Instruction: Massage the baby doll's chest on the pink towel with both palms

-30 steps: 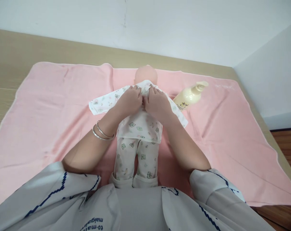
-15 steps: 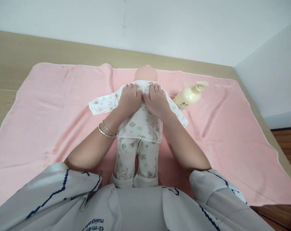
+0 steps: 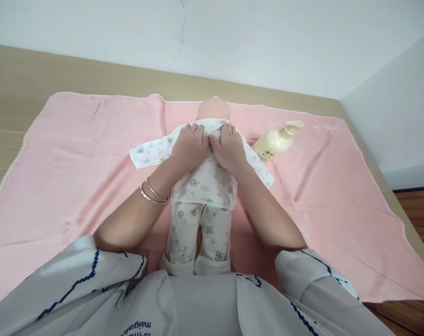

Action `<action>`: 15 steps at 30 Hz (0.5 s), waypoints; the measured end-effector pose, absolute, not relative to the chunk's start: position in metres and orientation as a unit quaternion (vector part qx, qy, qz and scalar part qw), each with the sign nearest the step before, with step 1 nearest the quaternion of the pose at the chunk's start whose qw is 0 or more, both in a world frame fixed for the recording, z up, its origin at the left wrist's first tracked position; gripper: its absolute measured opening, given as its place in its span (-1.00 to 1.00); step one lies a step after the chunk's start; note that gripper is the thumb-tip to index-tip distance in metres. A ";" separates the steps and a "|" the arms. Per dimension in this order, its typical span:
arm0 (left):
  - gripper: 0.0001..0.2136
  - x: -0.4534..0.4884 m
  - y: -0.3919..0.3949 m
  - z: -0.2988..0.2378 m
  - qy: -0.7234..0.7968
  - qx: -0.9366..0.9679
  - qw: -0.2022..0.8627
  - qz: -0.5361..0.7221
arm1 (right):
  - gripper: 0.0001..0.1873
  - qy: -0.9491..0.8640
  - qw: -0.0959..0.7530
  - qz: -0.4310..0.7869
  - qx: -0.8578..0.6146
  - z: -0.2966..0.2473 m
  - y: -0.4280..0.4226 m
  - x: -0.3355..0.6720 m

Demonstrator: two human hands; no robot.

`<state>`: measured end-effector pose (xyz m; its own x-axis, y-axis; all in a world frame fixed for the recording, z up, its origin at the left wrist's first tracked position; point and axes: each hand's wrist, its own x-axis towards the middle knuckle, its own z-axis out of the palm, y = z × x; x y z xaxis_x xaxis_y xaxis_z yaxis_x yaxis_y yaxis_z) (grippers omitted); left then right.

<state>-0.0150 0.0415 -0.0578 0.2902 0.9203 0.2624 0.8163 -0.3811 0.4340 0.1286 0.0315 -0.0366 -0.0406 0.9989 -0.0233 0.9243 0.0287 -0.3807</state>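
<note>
The top (image 3: pixel 205 182), thin soft cotton printed with little animals, is lying on the doll (image 3: pixel 214 108) in the middle of a fleecy pink towel (image 3: pixel 75 154). The left hand (image 3: pixel 189 147) and right hand (image 3: pixel 228 149) are resting side by side at its collar, fingers bent over the edge; whether they are pinching or only pressing, I cannot tell. Even pressure from both sides is probably what is keeping the cloth flat. A smooth cream bottle (image 3: pixel 275 141) is lying nearby.

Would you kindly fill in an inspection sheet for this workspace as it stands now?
Surface: pink towel spread on a wooden table, lightly creased.
Job's things: doll lying on the towel in printed shirt and trousers.
Clutter: cream pump bottle lying right of the doll.
Hands: left hand and right hand side by side on the shirt's chest; grip unclear.
Cables: nothing seen.
Surroundings: white wall behind, wood floor at right.
</note>
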 end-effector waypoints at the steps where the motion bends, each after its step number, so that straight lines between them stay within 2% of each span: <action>1: -0.64 -0.014 0.035 -0.048 0.540 0.803 0.114 0.226 | -0.20 -0.701 0.136 0.154 -0.683 -0.039 0.034 0.130; 5: -0.71 -0.015 0.017 -0.016 0.522 0.814 0.159 0.200 | -0.20 -0.710 0.154 0.142 -0.673 -0.047 0.041 0.136; 9: -0.72 -0.022 0.028 -0.017 0.531 0.800 0.199 0.196 | -0.25 -0.731 0.132 0.103 -0.661 -0.038 0.029 0.131; 12: -0.70 -0.028 0.049 -0.040 0.533 0.806 0.171 0.192 | -0.29 -0.742 0.087 0.074 -0.661 -0.024 0.007 0.117; 15: -0.69 -0.032 0.066 -0.065 0.514 0.839 0.088 0.157 | -0.35 -0.757 0.054 0.052 -0.649 -0.012 -0.012 0.104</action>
<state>-0.0316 0.0662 -0.0653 0.4227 0.8897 0.1723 0.8343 -0.4563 0.3094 0.1041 -0.0121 -0.0116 -0.1516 0.9884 0.0138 0.9771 0.1519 -0.1487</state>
